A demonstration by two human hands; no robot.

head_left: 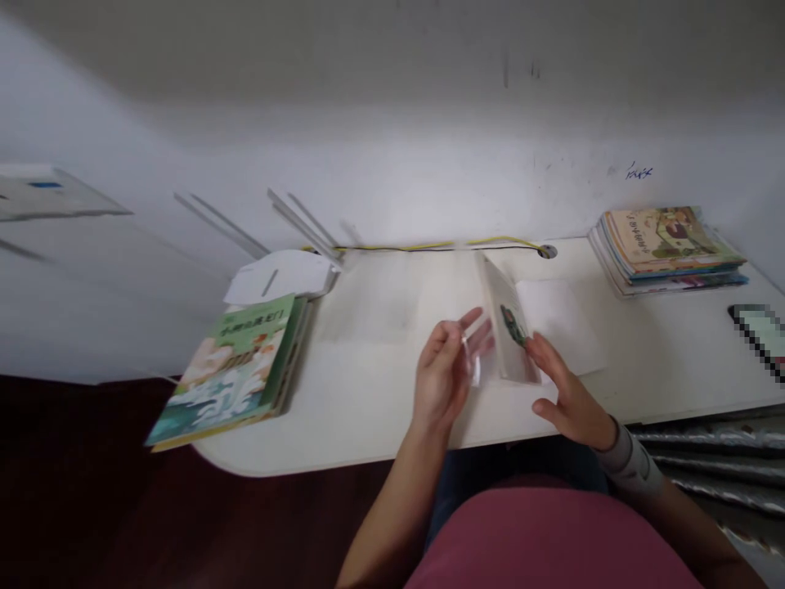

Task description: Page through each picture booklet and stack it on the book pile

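Note:
A thin picture book (509, 323) stands tilted on edge in the middle of the white table (368, 409), its cover half raised. My right hand (567, 397) holds the book's right side near the lower edge, fingers curled on it. My left hand (445, 368) is just left of the book, fingers spread and blurred, touching a clear plastic sheet (475, 360) beside the book. A white sheet (561, 319) lies under and behind the book.
A stack of green-covered books (236, 372) overhangs the table's left edge, with white paper (279, 274) behind it. Another stack of picture books (666, 245) sits at the far right corner. A phone (760, 335) lies at the right edge. A yellow cable (429, 245) runs along the wall.

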